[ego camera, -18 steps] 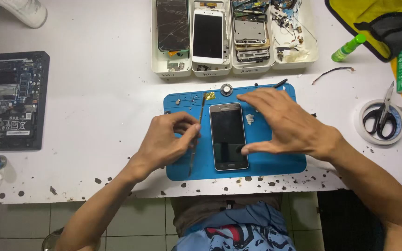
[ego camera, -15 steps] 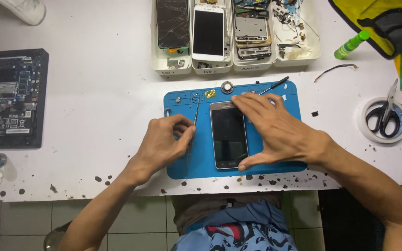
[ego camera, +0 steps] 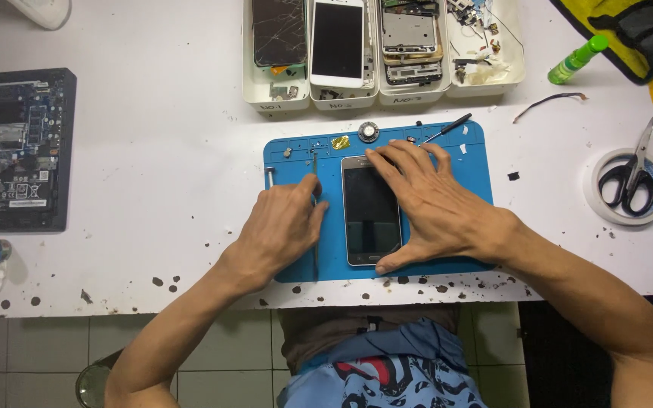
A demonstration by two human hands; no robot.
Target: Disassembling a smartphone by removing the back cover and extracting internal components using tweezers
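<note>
The phone (ego camera: 371, 210) lies face up, screen dark, in the middle of the blue mat (ego camera: 296, 151) on the white table (ego camera: 153, 166). The right hand (ego camera: 436, 208) lies flat along the phone's right edge, fingers spread toward its top corner and thumb hooked at the bottom corner, pinning it to the mat rather than gripping it. The left hand (ego camera: 281, 230) is curled narrow around a thin metal tool (ego camera: 314, 162), whose shaft runs up the mat just left of the phone; its lower end shows below the hand.

The step in hand looks like bracing the phone while the tool is brought to its left side. I judge the work early: the phone appears whole, no gap showing at its edge.

The next move calls for steady downward pressure from the right hand and a fine, shallow placing of the tool tip at the seam; too much force could slip it across the glass.

Beyond the mat stand 4 trays (ego camera: 270, 102) of phone parts, with a screwdriver (ego camera: 444, 128) on the mat and scissors (ego camera: 629, 174) to the right.
</note>
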